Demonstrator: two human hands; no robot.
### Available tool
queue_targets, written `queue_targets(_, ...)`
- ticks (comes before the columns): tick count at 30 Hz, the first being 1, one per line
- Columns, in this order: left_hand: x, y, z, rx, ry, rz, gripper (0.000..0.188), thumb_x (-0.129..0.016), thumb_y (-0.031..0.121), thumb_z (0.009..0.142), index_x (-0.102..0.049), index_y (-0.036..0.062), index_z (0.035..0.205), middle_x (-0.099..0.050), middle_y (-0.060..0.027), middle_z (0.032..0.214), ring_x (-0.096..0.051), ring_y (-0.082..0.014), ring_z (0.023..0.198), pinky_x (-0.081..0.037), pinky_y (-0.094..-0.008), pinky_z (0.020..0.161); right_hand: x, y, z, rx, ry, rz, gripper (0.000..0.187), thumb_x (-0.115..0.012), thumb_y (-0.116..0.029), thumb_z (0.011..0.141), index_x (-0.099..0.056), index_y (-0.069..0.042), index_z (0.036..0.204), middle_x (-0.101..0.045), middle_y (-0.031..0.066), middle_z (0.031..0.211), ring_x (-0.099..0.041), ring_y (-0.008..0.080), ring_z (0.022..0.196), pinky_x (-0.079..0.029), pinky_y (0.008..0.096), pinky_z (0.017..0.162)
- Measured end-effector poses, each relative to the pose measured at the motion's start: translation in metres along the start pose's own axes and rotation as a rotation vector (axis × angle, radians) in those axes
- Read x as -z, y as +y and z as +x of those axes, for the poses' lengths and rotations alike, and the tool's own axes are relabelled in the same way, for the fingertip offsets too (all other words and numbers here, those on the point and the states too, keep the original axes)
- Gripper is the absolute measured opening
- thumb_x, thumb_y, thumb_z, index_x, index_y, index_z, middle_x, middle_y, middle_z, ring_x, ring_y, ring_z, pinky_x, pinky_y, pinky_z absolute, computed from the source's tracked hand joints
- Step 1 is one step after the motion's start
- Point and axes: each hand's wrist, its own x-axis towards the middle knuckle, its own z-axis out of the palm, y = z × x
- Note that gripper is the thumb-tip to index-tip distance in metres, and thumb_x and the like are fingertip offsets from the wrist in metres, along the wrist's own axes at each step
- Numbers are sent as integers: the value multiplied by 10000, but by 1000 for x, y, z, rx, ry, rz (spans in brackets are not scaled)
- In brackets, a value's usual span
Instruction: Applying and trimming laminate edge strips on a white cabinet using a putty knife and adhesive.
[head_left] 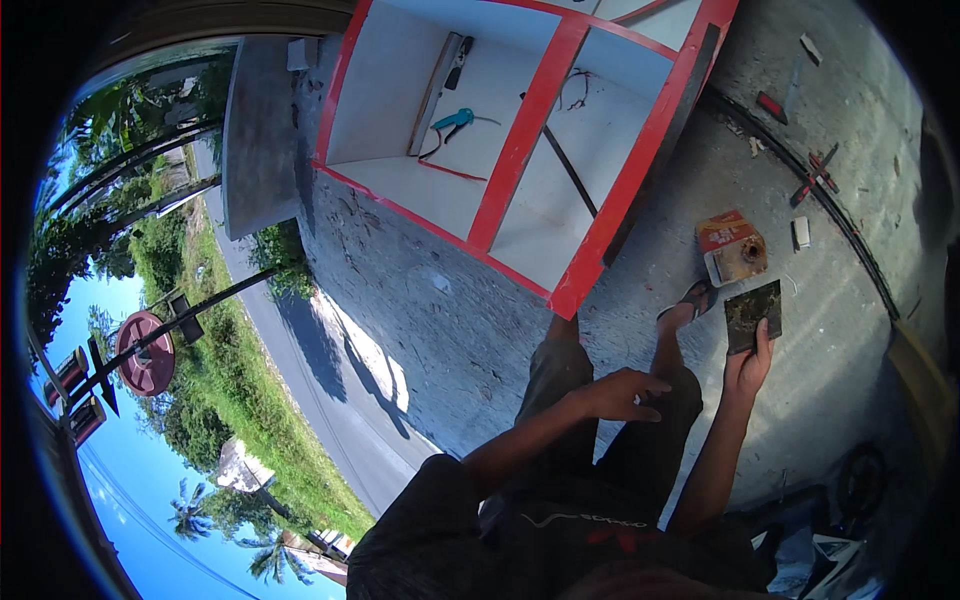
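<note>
My right hand [750, 365] grips the lower edge of a dark, flat, roughly square plate [754, 318] with a mottled, stained face. It is held out above the concrete floor, near my sandalled foot [690, 300]. My left hand [624, 394] hovers over or rests against my knee, its fingers loosely bent and apart with nothing visible in them. Just past the plate sits a worn red and tan carton [733, 245] with a dark round patch on its side. In front of me is a large cabinet [520, 150] with a red frame and white inner panels.
Inside the cabinet lie a teal gun-shaped tool [455, 120] with a red cord and a dark strip [570, 172]. A red-handled scraper-like tool [773, 106], a red and black tool [818, 175] and a black cable [850, 215] lie at right. A road [330, 370] runs at left.
</note>
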Motion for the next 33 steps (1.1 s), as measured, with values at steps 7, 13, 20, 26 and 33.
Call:
queue_targets(7, 209, -8, -157, -263, 1442, -89, 228, -617, 156, 1028, -684, -10, 1169, -722, -82, 902, -665, -128, 794, -521, -270, 690, -157, 53, -57, -19, 2, 10, 377, -576, -59, 1021, -506, 7, 1386, -649, 140, 1311, -662, 244, 1176, -545, 396, 1017)
queue_targets(13, 386, -63, -164, -55, 1473, 397, 320, -652, 215, 1005, -678, -16, 1224, -719, -119, 1031, -672, -208, 900, -537, -345, 767, -284, 139, -54, -20, -97, -50, 298, -615, -68, 999, -607, 14, 1286, -707, 84, 1166, -687, 168, 1067, -539, 313, 943)
queue_targets(20, 383, -112, -102, 274, 1067, 572, 436, -675, 328, 989, -654, 60, 1333, -741, -100, 905, -685, -209, 831, -531, -383, 776, -355, 188, -10, 317, -34, -728, 304, -592, -78, 954, -639, 49, 1227, -724, 226, 854, -751, 260, 787, -575, 374, 714)
queue_targets(26, 362, -111, -96, 330, 1163, 679, 364, -655, 286, 974, -682, 65, 1262, -747, -134, 898, -714, -275, 811, -547, -438, 724, -376, 201, 35, 283, -9, -1002, 309, -541, -55, 937, -617, 96, 1195, -689, 264, 772, -721, 411, 746, -577, 487, 713)
queue_targets(33, 363, -103, -100, 481, 1094, 743, 352, -666, 300, 956, -700, 75, 1225, -744, -111, 880, -690, -264, 770, -539, -447, 750, -391, 217, 40, 270, -15, -1036, 351, -547, -27, 922, -593, 120, 1237, -704, 284, 891, -712, 445, 839, -578, 491, 796)
